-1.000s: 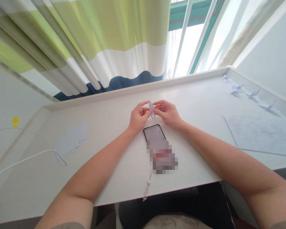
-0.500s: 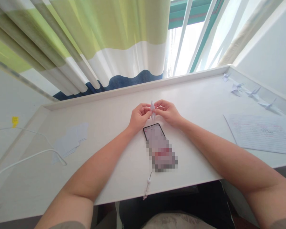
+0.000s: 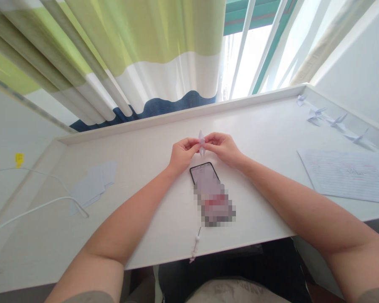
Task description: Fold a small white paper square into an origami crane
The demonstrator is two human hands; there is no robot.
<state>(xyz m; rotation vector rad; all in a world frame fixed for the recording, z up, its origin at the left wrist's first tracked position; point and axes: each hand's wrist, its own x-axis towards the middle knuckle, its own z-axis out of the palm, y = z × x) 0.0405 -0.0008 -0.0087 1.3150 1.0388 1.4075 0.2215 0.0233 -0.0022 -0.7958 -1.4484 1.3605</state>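
Observation:
A small white piece of folded paper is held upright above the desk, its pointed ends showing above and below my fingers. My left hand pinches it from the left, thumb toward me. From the other side my right hand grips it too, with thumb and fingers closed. The fingertips hide the paper's middle. Just below the hands lies a phone, its screen mostly blurred out, with a beaded strap trailing to the desk's front edge.
Several folded paper cranes line the right rim of the white desk. Nearer me is a stack of lined sheets. Loose white paper pieces and a white cable lie at left. A curtain hangs behind.
Both hands keep hold of the folded paper. Its lower point looks slightly higher and its shape a little wider at the ends; the fingers have shifted only slightly.

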